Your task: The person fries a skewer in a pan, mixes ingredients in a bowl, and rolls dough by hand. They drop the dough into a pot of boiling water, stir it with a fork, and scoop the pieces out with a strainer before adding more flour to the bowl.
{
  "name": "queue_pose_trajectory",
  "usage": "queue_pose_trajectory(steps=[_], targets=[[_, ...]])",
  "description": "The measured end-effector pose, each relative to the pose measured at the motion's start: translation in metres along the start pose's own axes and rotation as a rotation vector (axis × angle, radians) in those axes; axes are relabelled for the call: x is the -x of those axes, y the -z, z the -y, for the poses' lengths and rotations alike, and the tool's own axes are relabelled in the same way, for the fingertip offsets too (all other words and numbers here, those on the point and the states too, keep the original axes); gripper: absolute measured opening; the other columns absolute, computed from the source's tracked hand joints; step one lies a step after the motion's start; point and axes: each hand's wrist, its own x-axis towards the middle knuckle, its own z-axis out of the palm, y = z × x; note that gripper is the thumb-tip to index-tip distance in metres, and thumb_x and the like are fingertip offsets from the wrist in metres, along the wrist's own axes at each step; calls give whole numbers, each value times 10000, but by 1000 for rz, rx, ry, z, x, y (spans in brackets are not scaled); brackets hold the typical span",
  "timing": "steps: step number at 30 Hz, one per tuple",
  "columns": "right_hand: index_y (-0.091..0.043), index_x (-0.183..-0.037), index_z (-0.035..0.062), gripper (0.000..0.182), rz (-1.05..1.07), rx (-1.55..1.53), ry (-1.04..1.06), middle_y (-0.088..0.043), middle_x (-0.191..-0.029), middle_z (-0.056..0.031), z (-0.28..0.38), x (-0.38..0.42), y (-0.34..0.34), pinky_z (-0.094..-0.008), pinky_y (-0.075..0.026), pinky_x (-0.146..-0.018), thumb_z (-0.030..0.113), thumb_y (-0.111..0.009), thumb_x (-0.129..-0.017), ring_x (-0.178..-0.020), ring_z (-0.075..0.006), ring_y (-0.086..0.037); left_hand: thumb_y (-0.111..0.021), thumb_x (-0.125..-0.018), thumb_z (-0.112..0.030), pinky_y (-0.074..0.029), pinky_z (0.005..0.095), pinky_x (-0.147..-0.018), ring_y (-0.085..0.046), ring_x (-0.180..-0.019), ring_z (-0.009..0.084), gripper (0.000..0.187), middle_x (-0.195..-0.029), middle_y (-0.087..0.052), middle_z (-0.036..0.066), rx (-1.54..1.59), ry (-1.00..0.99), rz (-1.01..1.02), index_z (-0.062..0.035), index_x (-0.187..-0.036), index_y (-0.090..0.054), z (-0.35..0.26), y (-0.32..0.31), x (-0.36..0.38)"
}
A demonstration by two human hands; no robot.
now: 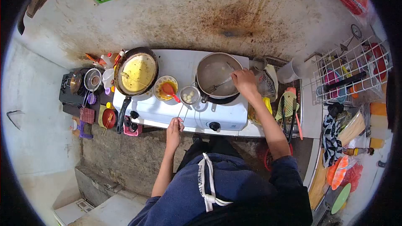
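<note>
My left hand (173, 128) is closed around the thin wire handle of a small strainer (190, 95). Several pale round balls (188, 97) lie in its mesh, beside the pot's near-left rim. Over the right side of a grey metal pot (205, 65), my right hand (244, 81) grips a fork (218, 85) whose tines point left into the pot. Cloudy liquid seems to fill the pot, and another thin utensil leans at its upper right. Left of the strainer stands a patterned bowl (161, 80) holding a red-orange spoon (169, 89) and yellowish liquid.
A black frying pan (119, 81) with a yellow layer of food sits on the white stove (176, 115), its handle toward me. Tongs (284, 115) and a green slotted tool lie right of the stove. A wire rack (347, 71) stands at far right.
</note>
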Motion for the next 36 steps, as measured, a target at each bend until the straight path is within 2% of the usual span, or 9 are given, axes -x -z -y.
queue_pose_trajectory(steps=[7,12,23,25,27,30,36], targets=[[-635,-763,79,219,10,-11,8,-600,-745,-120,7,-1,17,-403,-394,-696,242,-492,-787,-780,-274,-539,-303,-912,-328,-249,205,-485,-312,-515,69,343,-557,-343,-21,12,26,12,-32,-854,-466,10,-2,4],[-625,-735,72,210,-126,68,61,-599,-732,-112,4,-1,24,-392,-388,-704,229,-493,-782,-795,-258,-530,-298,-916,-323,-255,213,-475,-310,-504,72,340,-549,-347,-20,-15,31,20,-34,-850,-464,12,0,5],[-627,-752,63,225,-71,187,65,-610,-782,-109,3,1,15,-371,-381,-728,235,-486,-784,-816,-250,-530,-280,-922,-295,-258,215,-484,-310,-512,73,320,-545,-337,-19,39,8,35,-35,-853,-453,16,1,5],[-628,-758,63,224,-92,191,71,-611,-789,-105,4,0,13,-368,-378,-736,232,-484,-785,-825,-248,-529,-326,-910,-325,-268,207,-488,-312,-511,74,327,-552,-326,-26,64,33,25,-34,-848,-460,10,0,6],[-632,-770,67,225,-26,214,45,-613,-799,-97,6,-3,14,-368,-374,-747,223,-473,-795,-856,-239,-524,-326,-910,-327,-269,207,-487,-315,-511,74,328,-551,-324,-26,71,19,24,-35,-848,-462,13,1,5],[-631,-787,75,227,-55,232,66,-606,-793,-82,3,-5,11,-371,-385,-736,237,-473,-802,-844,-238,-517,-322,-911,-326,-267,209,-483,-318,-511,75,330,-551,-326,-24,78,24,20,-34,-848,-464,16,2,6],[-645,-735,90,247,7,197,0,-621,-786,-86,12,-9,7,-359,-374,-737,242,-463,-803,-878,-222,-523,-295,-920,-301,-259,218,-472,-309,-504,75,325,-548,-333,-20,61,36,16,-30,-848,-461,10,-2,7]])
